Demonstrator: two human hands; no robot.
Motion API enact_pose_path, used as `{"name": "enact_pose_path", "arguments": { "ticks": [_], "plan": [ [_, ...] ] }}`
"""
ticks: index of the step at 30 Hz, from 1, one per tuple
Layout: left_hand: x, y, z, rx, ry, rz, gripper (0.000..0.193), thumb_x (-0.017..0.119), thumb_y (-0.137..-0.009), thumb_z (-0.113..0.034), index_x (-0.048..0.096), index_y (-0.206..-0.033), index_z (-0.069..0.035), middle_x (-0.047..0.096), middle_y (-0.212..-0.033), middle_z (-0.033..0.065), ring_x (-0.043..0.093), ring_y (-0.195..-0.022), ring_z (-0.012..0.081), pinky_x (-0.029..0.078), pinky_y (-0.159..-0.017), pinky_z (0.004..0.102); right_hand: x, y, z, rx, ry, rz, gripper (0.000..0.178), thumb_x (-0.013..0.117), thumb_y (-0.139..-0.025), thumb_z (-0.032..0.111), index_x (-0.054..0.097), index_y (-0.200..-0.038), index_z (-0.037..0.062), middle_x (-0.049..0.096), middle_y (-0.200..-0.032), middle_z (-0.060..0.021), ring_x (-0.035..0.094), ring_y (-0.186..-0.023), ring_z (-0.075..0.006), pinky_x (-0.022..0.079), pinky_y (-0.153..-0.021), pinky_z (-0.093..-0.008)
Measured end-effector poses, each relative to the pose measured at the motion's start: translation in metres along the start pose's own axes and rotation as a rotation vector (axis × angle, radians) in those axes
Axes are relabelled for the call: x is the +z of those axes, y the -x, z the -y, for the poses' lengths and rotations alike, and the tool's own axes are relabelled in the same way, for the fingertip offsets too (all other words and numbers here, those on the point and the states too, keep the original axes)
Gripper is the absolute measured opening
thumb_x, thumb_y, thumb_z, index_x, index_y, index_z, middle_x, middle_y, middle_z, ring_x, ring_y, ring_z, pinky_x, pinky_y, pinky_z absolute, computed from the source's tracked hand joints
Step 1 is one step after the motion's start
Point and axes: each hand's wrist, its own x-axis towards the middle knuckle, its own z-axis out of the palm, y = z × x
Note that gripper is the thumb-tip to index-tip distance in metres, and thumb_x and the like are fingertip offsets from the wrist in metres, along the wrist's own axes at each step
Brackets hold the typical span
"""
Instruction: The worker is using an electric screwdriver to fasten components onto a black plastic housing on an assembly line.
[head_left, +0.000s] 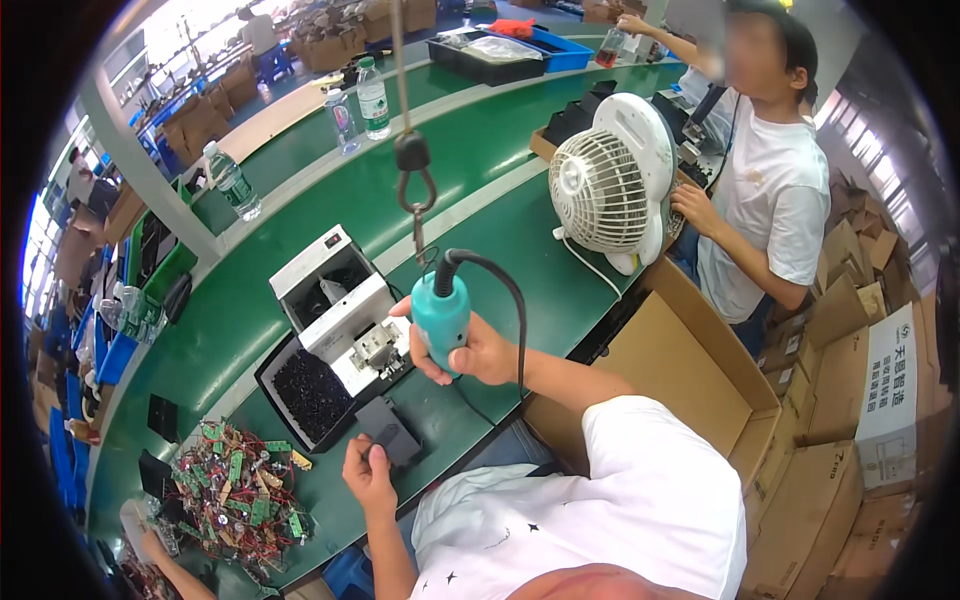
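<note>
In the head view, my right hand [470, 352] is wrapped round a teal electric driver [441, 305], which hangs on a metal hook [418, 185] above the green bench [520, 262]. My left hand [371, 478] is near the bench's near edge, thumb and fingers at the corner of a dark grey block [391, 430]; I can't tell whether they pinch it. The block lies beside a black tray [284, 421] of small dark pieces [310, 392], with a white machine [340, 310] just behind. Leftward along the near edge sits a heap of circuit boards with red wires [240, 490]. A white fan [605, 190] stands by that edge to my right, in front of a co-worker [765, 190].
</note>
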Motion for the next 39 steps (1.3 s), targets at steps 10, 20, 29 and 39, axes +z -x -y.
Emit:
{"name": "enact_pose_path", "arguments": {
  "ticks": [10, 20, 29, 39],
  "plan": [
    [-0.009, 0.010, 0.032, -0.021, -0.116, -0.088, 0.009, 0.056, -0.084, -0.007, 0.055, -0.085, 0.001, 0.053, -0.071, 0.0029, 0.044, -0.060, 0.0097, 0.038, -0.056, 0.0213, 0.021, -0.021, -0.021, -0.153, -0.059, -0.204, 0.080, 0.054, -0.081, 0.068, 0.039, -0.126, 0.0047, 0.050, -0.060, -0.0021, 0.040, -0.043, -0.0093, 0.035, -0.041, -0.0223],
    [0.010, 0.001, 0.000, 0.082, -0.155, -0.070, 0.008, 0.059, -0.082, -0.006, 0.055, -0.077, -0.002, 0.048, -0.060, -0.0001, 0.036, -0.053, 0.0125, 0.033, -0.052, 0.0244, 0.044, -0.069, -0.002, -0.273, -0.109, -0.215, 0.095, 0.038, -0.067, 0.089, 0.038, -0.121, 0.0105, 0.043, -0.052, 0.0014, 0.035, -0.037, -0.0069, 0.031, -0.033, -0.0209],
    [0.006, 0.000, 0.007, 0.102, -0.120, -0.007, 0.008, 0.059, -0.082, -0.005, 0.054, -0.076, 0.000, 0.051, -0.066, 0.0018, 0.037, -0.054, 0.0136, 0.033, -0.052, 0.0248, 0.048, -0.079, -0.024, -0.200, 0.057, -0.254, 0.094, 0.036, -0.070, 0.088, 0.038, -0.121, 0.0090, 0.042, -0.053, 0.0019, 0.034, -0.038, -0.0061, 0.030, -0.034, -0.0204],
    [0.006, -0.001, 0.009, 0.120, -0.118, 0.003, 0.007, 0.060, -0.080, -0.004, 0.055, -0.078, 0.001, 0.052, -0.066, 0.0026, 0.037, -0.054, 0.0139, 0.033, -0.052, 0.0250, 0.045, -0.082, -0.027, -0.111, 0.057, -0.211, 0.093, 0.036, -0.073, 0.086, 0.039, -0.121, 0.0066, 0.043, -0.053, 0.0021, 0.033, -0.037, -0.0055, 0.029, -0.033, -0.0199]
  ]
}}
